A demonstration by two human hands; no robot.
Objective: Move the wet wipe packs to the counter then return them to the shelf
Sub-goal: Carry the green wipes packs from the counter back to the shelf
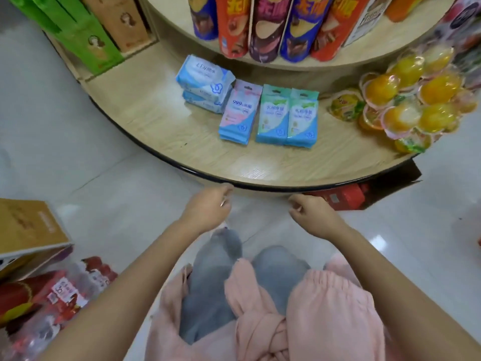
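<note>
Left hand (208, 207) loosely curled, empty; right hand (312, 212) likewise — both just short of the shelf (156, 131) rim. Wet wipe packs (273, 118) lie at twelve o'clock, long axes pointing away: pink pack (239, 113) nearer left, green pair (302, 121) nearer right.

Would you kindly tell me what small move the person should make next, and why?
Likely reach the right hand forward to the green packs, the ones nearest it on the shelf. Both it and the left hand hover short of the shelf's edge holding nothing, and the pink pack and blue-white packs lie there untouched too.
</note>
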